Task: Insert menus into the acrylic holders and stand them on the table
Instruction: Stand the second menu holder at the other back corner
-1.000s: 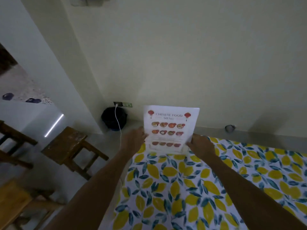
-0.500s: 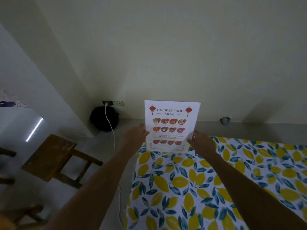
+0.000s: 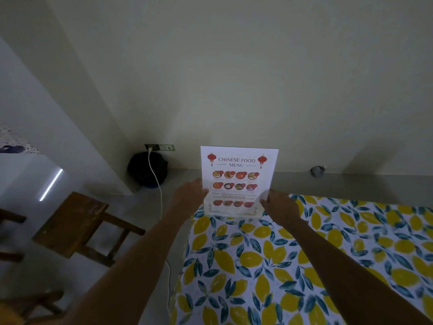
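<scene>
Chinese food menu (image 3: 239, 179) upright at far corner of the lemon-print tablecloth (image 3: 269, 266). Left hand (image 3: 189, 195) & right hand (image 3: 278, 207) pinch its lower side edges. Acrylic holder barely visible, can't confirm. Looks like standing step; next: check it's steady, then let go gently.

"CHINESE FOOD MENU" on the menu (image 3: 239, 171)

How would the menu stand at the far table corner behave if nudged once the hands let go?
The menu stands tall and thin on a narrow base, so it probably tips easily. It sits near the edge of the tablecloth, so a push could send it off. Both hands, left and right, steady it.
</scene>
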Demonstrator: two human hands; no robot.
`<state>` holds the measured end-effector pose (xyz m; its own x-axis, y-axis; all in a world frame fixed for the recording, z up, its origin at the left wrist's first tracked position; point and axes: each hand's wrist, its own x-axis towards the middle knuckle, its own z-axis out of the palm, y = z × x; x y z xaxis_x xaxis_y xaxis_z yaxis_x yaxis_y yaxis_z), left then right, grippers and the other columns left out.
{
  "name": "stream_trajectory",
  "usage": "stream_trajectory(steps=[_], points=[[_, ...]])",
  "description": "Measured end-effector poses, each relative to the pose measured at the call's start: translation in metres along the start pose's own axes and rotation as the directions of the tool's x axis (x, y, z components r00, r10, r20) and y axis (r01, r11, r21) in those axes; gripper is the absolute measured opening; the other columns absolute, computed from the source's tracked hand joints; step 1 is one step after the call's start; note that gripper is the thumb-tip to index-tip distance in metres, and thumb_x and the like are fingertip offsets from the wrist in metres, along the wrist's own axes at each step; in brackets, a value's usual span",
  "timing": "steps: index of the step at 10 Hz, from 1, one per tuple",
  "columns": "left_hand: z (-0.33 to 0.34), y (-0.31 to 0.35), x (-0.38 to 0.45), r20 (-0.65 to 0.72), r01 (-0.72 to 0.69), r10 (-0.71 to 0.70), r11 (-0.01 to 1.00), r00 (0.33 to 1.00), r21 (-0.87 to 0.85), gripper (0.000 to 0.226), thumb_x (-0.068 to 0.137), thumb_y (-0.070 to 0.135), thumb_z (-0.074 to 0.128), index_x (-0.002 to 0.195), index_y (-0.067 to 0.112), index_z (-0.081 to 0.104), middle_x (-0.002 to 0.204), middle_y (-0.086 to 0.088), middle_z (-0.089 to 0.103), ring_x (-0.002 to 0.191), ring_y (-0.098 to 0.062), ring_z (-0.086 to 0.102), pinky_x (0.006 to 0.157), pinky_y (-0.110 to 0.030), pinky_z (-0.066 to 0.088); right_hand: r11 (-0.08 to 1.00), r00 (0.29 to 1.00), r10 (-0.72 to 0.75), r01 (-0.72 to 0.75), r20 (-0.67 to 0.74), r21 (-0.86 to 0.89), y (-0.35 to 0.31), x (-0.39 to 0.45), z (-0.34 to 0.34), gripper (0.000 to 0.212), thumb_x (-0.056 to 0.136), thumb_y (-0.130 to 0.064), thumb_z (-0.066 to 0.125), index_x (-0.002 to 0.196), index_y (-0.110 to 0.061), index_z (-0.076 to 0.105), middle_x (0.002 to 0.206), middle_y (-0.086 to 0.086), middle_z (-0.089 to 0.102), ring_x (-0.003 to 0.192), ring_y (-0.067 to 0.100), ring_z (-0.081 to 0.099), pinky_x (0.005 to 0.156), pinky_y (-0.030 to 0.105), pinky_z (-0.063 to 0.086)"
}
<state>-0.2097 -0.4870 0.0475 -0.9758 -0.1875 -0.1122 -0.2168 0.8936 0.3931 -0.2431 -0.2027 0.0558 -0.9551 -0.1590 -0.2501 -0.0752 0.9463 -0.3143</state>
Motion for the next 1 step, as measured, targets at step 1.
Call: stream_trajectory(steps=[1], points=[[0.002,-0.0006,-0.0013,-0.025,0.01,-0.011,1.0,1.0,-0.007,0.062,0.082,0.068,0.032,0.103,0.017,0.059,0.096,-0.005,0.067,0.086,-0.024,0.066,0.076,-0.042,0.055,0.999,1.0,-0.029,0.029,-0.001,-0.018,0.0058,-0.0011,-0.0038,0.037,0.093,-0.046,0.048,0.115,-0.018,0.059,0.108,0.007,0.069,0.099,0.029,0.067,0.082,0.045,0.058]])
